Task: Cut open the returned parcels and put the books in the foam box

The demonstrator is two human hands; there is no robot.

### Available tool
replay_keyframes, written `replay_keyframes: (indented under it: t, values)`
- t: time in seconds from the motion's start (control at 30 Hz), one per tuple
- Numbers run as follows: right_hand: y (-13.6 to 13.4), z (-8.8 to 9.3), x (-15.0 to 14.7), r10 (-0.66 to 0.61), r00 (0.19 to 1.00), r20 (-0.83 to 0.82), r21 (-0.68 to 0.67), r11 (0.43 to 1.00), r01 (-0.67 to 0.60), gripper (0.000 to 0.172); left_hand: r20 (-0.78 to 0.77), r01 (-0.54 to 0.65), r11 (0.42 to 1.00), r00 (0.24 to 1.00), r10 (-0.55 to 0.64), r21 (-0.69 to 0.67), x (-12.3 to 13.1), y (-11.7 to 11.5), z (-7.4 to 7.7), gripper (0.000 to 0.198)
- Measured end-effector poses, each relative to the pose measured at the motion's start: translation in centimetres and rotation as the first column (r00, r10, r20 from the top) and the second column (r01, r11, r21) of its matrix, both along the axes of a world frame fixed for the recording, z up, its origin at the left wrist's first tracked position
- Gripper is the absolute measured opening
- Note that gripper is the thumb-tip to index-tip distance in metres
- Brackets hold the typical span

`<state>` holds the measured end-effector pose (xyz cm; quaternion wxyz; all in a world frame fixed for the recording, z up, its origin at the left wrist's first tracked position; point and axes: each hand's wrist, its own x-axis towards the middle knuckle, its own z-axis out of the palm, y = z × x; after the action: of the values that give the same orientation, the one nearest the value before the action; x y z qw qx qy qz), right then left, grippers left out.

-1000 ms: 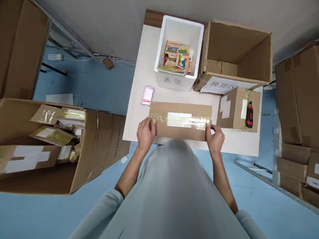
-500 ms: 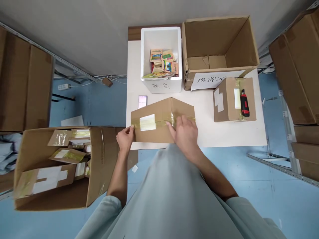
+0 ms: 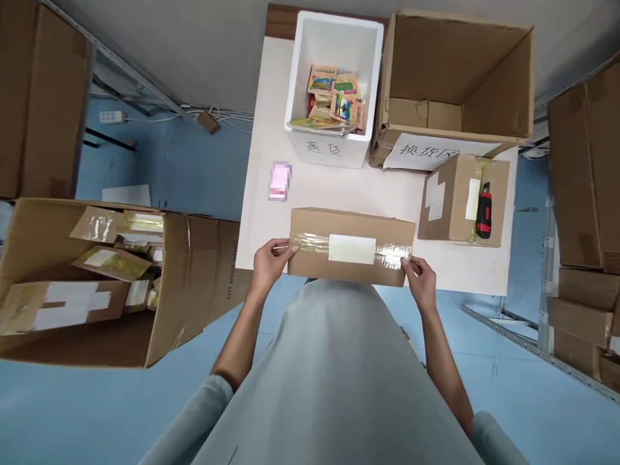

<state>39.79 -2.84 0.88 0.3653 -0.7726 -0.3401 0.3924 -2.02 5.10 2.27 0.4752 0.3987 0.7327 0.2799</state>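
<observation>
A long taped cardboard box (image 3: 349, 272) lies at the near edge of the table, its label side facing up. Clear yellowish tape runs along this face, with a white label (image 3: 352, 249) in the middle. At the box's left end, my left hand (image 3: 271, 263) pinches the edge, thumb on the tape. My right hand (image 3: 421, 283) grips the opposite end, thumb and fingers at the taped corner. To the right, a smaller taped carton (image 3: 442, 197) carries a red and black utility knife (image 3: 484, 213) on its side.
A white foam box (image 3: 325, 152) with small colourful packs and a large open carton (image 3: 460, 123) stand at the back of the white table (image 3: 261, 142). A phone (image 3: 279, 181) lies on the left. Beside the table, a big carton (image 3: 179, 278) holds several parcels. Shelves flank both sides.
The long box has turned from a tilted, corner-on position to lie level, label centred. My right hand moved from its top to its right end. The view shifted too.
</observation>
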Motion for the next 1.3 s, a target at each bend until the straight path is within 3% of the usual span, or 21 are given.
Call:
replay_keyframes:
  t: [0.1, 0.2, 0.33, 0.53, 0.67, 0.73, 0.8, 0.87, 0.97, 1.07, 1.13, 1.2, 1.3]
  values:
    - [-2.7, -0.1, -0.2, -0.017, 0.999, -0.045, -0.014, 1.000, 0.016, 0.069, 0.090, -0.054, 0.998, 0.994, 0.055, -0.007, -0.2, -2.5, 0.1, 0.077]
    - [-2.5, -0.3, -0.5, -0.025, 0.999, -0.034, 0.000, 1.000, 0.025, 0.069, 0.118, -0.104, 0.994, 0.988, 0.098, 0.042, 0.3, -2.8, -0.4, 0.075]
    - [0.9, -0.5, -0.6, -0.014, 0.997, 0.070, 0.059, 0.998, 0.010, 0.068, 0.089, -0.111, 0.987, 0.991, 0.101, 0.115, 1.7, -0.2, -0.4, 0.067]
    - [5.3, -0.5, -0.9, 0.037, 0.990, 0.137, 0.117, 0.992, -0.053, 0.060, -0.132, -0.068, 0.979, 0.987, 0.095, 0.192, 2.1, 4.4, 1.4, 0.053]
    - [6.2, -1.1, -1.6, 0.138, 0.979, 0.154, 0.133, 0.978, -0.158, 0.059, -0.296, 0.009, 0.999, 0.955, 0.002, 0.038, 1.7, 5.9, 1.0, 0.042]
    - [6.5, -1.1, -0.8, 0.207, 0.965, 0.161, 0.153, 0.961, -0.232, 0.054, -0.417, 0.026, 0.999, 0.909, -0.014, 0.024, 2.8, 6.2, 1.0, 0.046]
    - [6.8, -0.8, 1.7, 0.206, 0.949, 0.238, 0.196, 0.947, -0.255, 0.048, -0.516, 0.075, 0.986, 0.856, 0.011, 0.146, 5.4, 6.5, 1.5, 0.062]
    - [7.3, -0.4, 5.9, 0.087, 0.916, 0.391, 0.227, 0.956, -0.187, 0.049, -0.516, 0.195, 0.932, 0.856, -0.010, 0.307, 9.9, 6.7, 2.5, 0.074]
    - [8.7, -0.5, 13.7, -0.105, 0.802, 0.588, 0.194, 0.981, -0.014, 0.067, -0.374, 0.440, 0.805, 0.879, -0.295, 0.398, 19.0, 7.1, 3.6, 0.056]
    - [10.4, -1.8, 19.8, -0.097, 0.774, 0.626, 0.050, 0.995, 0.085, 0.090, -0.187, 0.655, 0.668, 0.749, -0.635, 0.355, 29.1, 7.5, 3.2, 0.052]
    - [11.3, -3.0, 21.8, -0.018, 0.805, 0.592, -0.051, 0.997, 0.059, 0.096, -0.075, 0.753, 0.598, 0.637, -0.767, 0.273, 35.0, 7.8, 1.9, 0.055]
    - [11.7, -4.2, 22.3, 0.054, 0.817, 0.574, -0.090, 0.996, -0.002, 0.092, -0.007, 0.813, 0.552, 0.563, -0.826, 0.183, 39.6, 7.9, 0.5, 0.054]
    - [11.2, -5.4, 21.5, 0.067, 0.801, 0.595, -0.046, 0.998, -0.049, 0.075, 0.019, 0.810, 0.580, 0.581, -0.814, 0.084, 43.1, 7.6, -1.2, 0.052]
